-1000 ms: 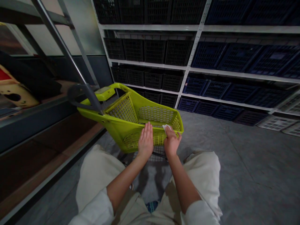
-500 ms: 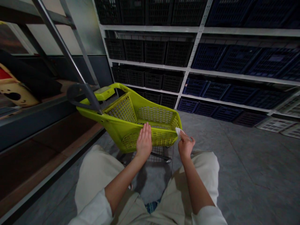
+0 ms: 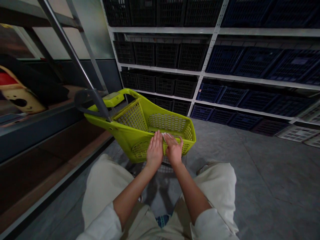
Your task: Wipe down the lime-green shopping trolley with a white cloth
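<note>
While L hand on lime cart, R hand on wipe.

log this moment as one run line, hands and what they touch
left hand: flat on rim of lime-green plastic shopping basket | right hand: white cloth against same rim

No legible text or labels in view.

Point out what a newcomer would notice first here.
The lime-green plastic shopping trolley stands out at centre, with the person's left hand and right hand on its near wall, a white tissue at the right fingertips. Behind it, white steel shelves hold black crates and, further right, navy crates.
</note>
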Available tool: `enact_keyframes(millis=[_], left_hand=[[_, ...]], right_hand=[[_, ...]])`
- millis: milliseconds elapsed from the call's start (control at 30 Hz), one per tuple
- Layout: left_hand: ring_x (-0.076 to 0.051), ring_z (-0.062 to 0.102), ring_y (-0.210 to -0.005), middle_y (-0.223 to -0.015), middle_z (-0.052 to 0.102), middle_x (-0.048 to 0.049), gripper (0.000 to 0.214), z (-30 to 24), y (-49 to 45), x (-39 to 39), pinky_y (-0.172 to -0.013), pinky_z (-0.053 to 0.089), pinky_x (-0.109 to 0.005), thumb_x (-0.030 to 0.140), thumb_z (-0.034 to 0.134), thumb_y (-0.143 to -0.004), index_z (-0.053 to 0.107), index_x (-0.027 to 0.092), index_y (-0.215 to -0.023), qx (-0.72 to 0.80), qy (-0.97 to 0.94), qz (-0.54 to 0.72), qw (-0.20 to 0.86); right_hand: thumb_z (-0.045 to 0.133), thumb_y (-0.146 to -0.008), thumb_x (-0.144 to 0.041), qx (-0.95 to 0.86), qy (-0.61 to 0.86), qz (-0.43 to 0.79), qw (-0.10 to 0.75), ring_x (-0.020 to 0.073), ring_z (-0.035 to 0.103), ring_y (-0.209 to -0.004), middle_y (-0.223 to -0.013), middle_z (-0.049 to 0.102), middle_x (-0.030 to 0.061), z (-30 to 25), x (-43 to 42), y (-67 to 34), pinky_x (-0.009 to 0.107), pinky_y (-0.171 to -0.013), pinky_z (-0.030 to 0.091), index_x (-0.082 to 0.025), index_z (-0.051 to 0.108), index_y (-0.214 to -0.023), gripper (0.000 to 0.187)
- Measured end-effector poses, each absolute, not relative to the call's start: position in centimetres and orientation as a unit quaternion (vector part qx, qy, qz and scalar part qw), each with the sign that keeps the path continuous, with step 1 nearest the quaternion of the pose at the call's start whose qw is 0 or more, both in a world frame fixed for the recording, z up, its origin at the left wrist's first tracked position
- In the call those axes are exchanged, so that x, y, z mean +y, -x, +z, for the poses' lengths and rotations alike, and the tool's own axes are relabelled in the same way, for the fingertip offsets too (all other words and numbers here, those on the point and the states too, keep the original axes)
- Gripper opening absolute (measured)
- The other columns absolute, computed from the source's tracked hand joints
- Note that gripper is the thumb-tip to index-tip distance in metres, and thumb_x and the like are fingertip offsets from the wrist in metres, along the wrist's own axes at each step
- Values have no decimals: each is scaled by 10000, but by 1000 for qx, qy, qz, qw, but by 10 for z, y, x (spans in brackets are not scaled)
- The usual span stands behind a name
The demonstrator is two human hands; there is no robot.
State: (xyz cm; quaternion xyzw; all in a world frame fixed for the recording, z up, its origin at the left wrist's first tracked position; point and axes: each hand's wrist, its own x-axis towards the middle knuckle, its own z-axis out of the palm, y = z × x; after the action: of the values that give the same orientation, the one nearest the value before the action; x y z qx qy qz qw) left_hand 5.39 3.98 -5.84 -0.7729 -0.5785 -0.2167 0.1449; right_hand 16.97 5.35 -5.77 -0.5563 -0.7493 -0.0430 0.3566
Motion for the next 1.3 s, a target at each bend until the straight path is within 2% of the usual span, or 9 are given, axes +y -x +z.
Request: enact_keyframes(millis=[100,233,433,633,833,1067,1200,1300], left_hand=[[-236,109,-1557,-1661,180,-176,725,-57,-49,39,-1262,220,-428,114,392,-899,164,15,-1580,-568,782,-218,138],[-258,120,-1557,-1659,177,-188,751,-56,-48,38,-1262,212,-433,125,431,-869,193,-6,-1569,-561,787,-223,129],[-247,119,-1559,-1668,168,-171,807,-56,-48,38,-1259,206,-431,114,444,-833,157,21,-1582,-557,790,-226,122],[-258,97,-1563,-1679,138,-169,875,-52,-35,39,-1257,206,-442,131,497,-781,153,22,-1577,-552,798,-210,119],[-275,106,-1564,-1678,143,-180,880,-51,-3,45,-1251,213,-478,160,508,-770,168,22,-1570,-572,780,-214,134],[-285,234,-1537,-1659,222,-173,845,-29,37,60,-1233,226,-546,82,475,-734,258,40,-1549,-633,755,-144,95],[-282,234,-1536,-1647,249,-189,847,-26,29,31,-1250,213,-486,139,522,-723,298,7,-1529,-596,799,-61,57],[-297,227,-1536,-1623,317,-193,777,-35,18,-1,-1250,229,-460,154,512,-745,371,-6,-1492,-566,820,-60,57]], right_hand=[[418,-735,37,-747,558,-66,355,167,565,-1293,-1361,666,40,-70,50,-216,448,-1194,130,-273,576,-1374,728],[412,-720,3,-679,619,-101,381,194,627,-1201,-1239,730,69,-90,48,-285,469,-1156,227,-237,682,-1225,621],[429,-685,-10,-674,622,-124,378,218,667,-1111,-1120,769,76,-97,50,-317,490,-1142,253,-220,740,-1079,543],[413,-696,4,-676,613,-120,392,201,684,-1096,-1111,772,74,-91,27,-302,446,-1128,263,-211,724,-1072,533],[421,-679,8,-707,576,-94,399,198,651,-1172,-1177,753,46,-90,-12,-260,432,-1149,230,-252,687,-1188,630],[411,-660,50,-770,504,-12,391,183,591,-1273,-1290,709,27,-84,-33,-187,450,-1183,139,-296,590,-1338,782],[425,-713,52,-798,471,26,374,178,561,-1308,-1311,697,37,-79,-30,-151,455,-1194,109,-287,583,-1339,729],[433,-749,41,-822,446,34,352,180,551,-1317,-1314,696,31,-76,-22,-139,473,-1198,103,-295,602,-1303,669]])
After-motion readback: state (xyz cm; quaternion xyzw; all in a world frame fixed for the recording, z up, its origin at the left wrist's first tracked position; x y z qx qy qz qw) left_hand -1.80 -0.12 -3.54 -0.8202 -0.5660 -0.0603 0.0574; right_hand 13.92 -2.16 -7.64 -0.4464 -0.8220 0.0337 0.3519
